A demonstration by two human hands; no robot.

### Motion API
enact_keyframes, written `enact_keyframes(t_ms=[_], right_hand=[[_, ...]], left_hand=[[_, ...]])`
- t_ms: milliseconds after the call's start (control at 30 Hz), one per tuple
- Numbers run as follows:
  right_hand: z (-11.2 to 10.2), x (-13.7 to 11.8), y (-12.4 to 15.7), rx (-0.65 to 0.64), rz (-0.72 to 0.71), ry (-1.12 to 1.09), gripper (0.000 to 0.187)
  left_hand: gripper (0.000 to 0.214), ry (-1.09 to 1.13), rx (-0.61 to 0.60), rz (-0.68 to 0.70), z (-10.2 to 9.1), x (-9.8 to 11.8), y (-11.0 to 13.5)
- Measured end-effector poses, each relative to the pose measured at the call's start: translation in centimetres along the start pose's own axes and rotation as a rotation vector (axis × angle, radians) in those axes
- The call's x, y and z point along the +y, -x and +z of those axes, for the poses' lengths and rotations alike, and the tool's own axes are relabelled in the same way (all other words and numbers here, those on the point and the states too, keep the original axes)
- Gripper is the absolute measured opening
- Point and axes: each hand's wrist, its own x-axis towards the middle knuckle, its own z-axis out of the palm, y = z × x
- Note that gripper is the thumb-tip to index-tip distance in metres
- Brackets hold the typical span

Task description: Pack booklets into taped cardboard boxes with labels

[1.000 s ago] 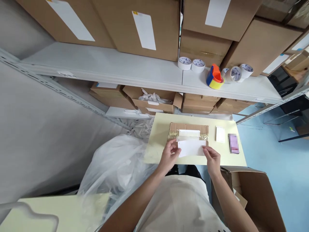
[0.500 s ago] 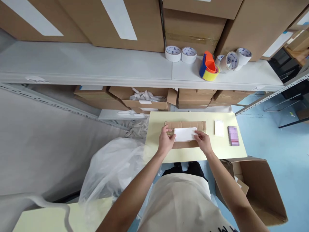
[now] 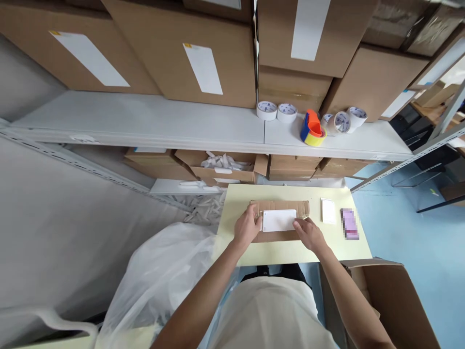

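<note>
A small flat cardboard box (image 3: pixel 278 236) lies on the pale yellow table. On or just above its top is a white rectangular label (image 3: pixel 279 220), with faint small print at its left end. My left hand (image 3: pixel 247 226) is closed at the label's left edge, its fingers over the left end of the box. At the opposite edge my right hand (image 3: pixel 309 234) pinches the label's right end between thumb and curled fingers. Whether the label touches the cardboard I cannot tell.
A stack of white labels (image 3: pixel 328 211) and a blurred purple item (image 3: pixel 350 224) lie right on the table (image 3: pixel 283 254). Tape rolls (image 3: pixel 267 110) and a tape dispenser (image 3: pixel 312 128) sit on the shelf above. An open carton (image 3: pixel 403 300) stands right, a plastic bag (image 3: pixel 160 271) left.
The view has tilted up, so everything sits lower in the picture. The label now lies straighter along the box, and both hands stay at its ends.
</note>
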Motion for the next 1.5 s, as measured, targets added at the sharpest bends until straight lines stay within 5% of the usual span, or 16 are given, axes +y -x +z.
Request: enact_keyframes(t_ms=[100,200,333,500,767,967,1133,1233,1300,1500], right_hand=[[0.2,-0.7,0.0,0.136,-0.201,0.072,0.055],[2.1,-1.6,-0.7,0.121,-0.403,0.16,0.06],[4.6,-0.9,-1.7,0.007,-0.327,0.323,0.065],[5.4,1.7,-1.4,0.156,-0.115,0.431,0.064],[7.5,1.6,-0.6,0.184,-0.539,0.483,0.068],[5.5,4.9,0.9,0.19,-0.399,0.46,0.068],[3.3,5.8,0.3,0.187,-0.042,0.148,0.07],[3.3,5.2,-1.0,0.133,0.14,-0.146,0.077],[3.9,4.6,-1.7,0.125,0.212,-0.298,0.08],[5.5,4.0,-1.5,0.225,0.241,-0.564,0.084]], left_hand=[[0.027,-0.04,0.012,0.339,-0.1,0.9,1.0],[0.039,-0.113,-0.059,0.624,0.9,1.3,1.7],[0.057,-0.249,-0.094,0.56,2.2,-0.2,1.2],[0.058,-0.341,-0.012,0.464,2.2,-2.0,1.2],[0.068,-0.32,-0.136,0.72,3.6,-0.8,2.8],[0.057,-0.286,-0.048,0.482,2.3,-1.9,2.9],[0.069,-0.074,0.047,-0.015,0.5,-0.9,1.5],[0.086,0.133,-0.07,-0.255,0.7,-0.2,0.2],[0.089,0.207,-0.126,-0.335,1.2,0.1,-0.6],[0.071,0.171,-0.017,-0.395,2.0,0.7,-1.9]])
